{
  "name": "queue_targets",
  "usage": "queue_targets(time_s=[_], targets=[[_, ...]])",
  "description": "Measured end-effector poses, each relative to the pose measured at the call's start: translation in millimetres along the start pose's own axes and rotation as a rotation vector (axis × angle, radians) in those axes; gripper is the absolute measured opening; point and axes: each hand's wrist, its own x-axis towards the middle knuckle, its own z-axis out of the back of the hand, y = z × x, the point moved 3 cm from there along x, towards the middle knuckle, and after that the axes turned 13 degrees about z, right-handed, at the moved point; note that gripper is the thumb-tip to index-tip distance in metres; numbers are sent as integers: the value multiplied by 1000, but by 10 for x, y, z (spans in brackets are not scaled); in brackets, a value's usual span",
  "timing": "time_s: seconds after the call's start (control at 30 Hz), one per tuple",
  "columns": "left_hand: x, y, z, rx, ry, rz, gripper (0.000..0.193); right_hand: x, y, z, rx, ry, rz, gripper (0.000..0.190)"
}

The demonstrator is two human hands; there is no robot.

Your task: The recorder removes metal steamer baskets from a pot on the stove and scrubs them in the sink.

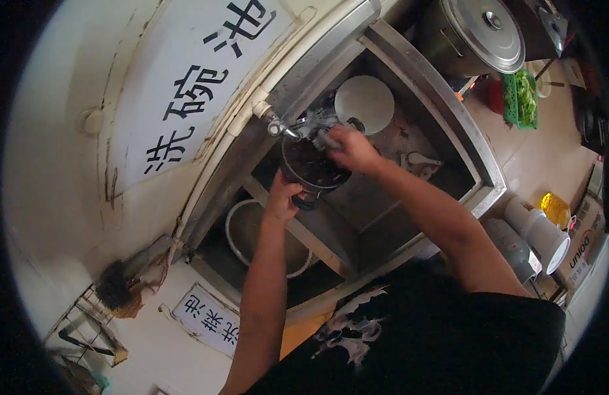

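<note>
A dark two-handled pot [311, 165] is held tilted over the right basin of a steel sink [447, 94], under a chrome tap [283, 130]. Water splashes at the pot's far rim. My left hand [284, 197] grips the pot's near side by its black handle [307, 201]. In my right hand [352, 149] is a greyish scrubber [325, 139], blurred, at the pot's inner right side. Dark liquid or residue covers the pot's inside. Behind it in the basin sits a round white vessel [364, 101], and a white spoon [423, 159] lies to the right.
In the left basin stands a large round metal vessel [235, 232], partly behind my left forearm. A lidded stockpot [477, 34] stands beyond the sink. Right, on the floor, are a green basket of greens [524, 98], white buckets [536, 232] and a cardboard box [583, 242]. A pipe [240, 121] runs along the wall.
</note>
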Motion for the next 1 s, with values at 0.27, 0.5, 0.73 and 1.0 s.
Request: queue_targets(time_s=[0.27, 0.5, 0.73, 1.0], targets=[[105, -119, 113, -22, 96, 18, 58, 134, 382, -4, 93, 45, 245, 44], [257, -184, 29, 49, 55, 33, 54, 121, 341, -172, 136, -138, 241, 39], [351, -234, 38, 96, 48, 41, 54, 236, 230, -81, 1, -300, 6, 41], [334, -250, -100, 24, -30, 61, 53, 20, 278, -130, -47, -286, 40, 44]])
